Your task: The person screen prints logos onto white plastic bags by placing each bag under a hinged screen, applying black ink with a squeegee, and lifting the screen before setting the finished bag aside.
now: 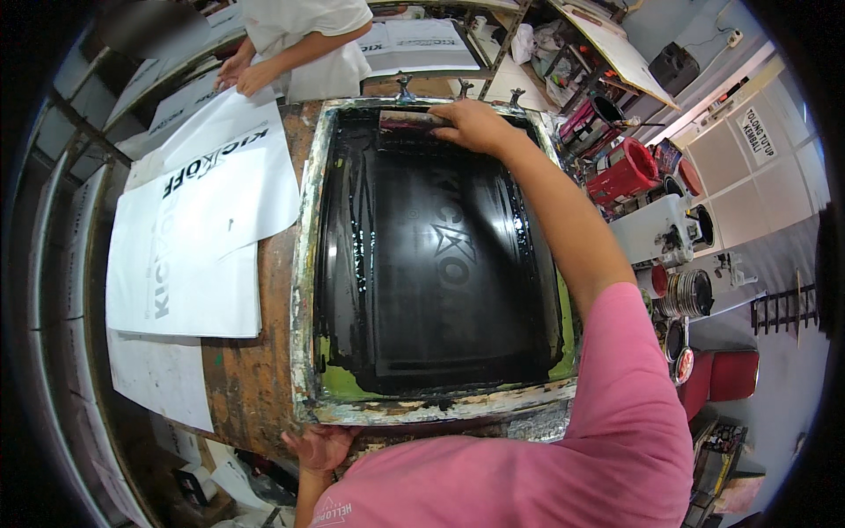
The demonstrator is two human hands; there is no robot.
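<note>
A screen printing frame [302, 308] with a worn, paint-crusted wooden border lies before me on the table. Black ink coats most of its mesh [422, 326], and pale lettering with a star shape shows through; green mesh remains visible at the near corners. At the far end, my right hand [475, 128] is closed around a squeegee [405, 121], whose blade rests in the ink. My left hand [322, 447] grips the frame's near left corner from below, its fingertips partly hidden by the border.
Left of the frame, white printed sheets [194, 290] lie stacked on the brown wooden table [255, 374]. Across from me a person in white [308, 44] holds a sheet's corner. Clamps [405, 86] line the frame's far edge. Ink buckets and cans [620, 167] crowd the right side.
</note>
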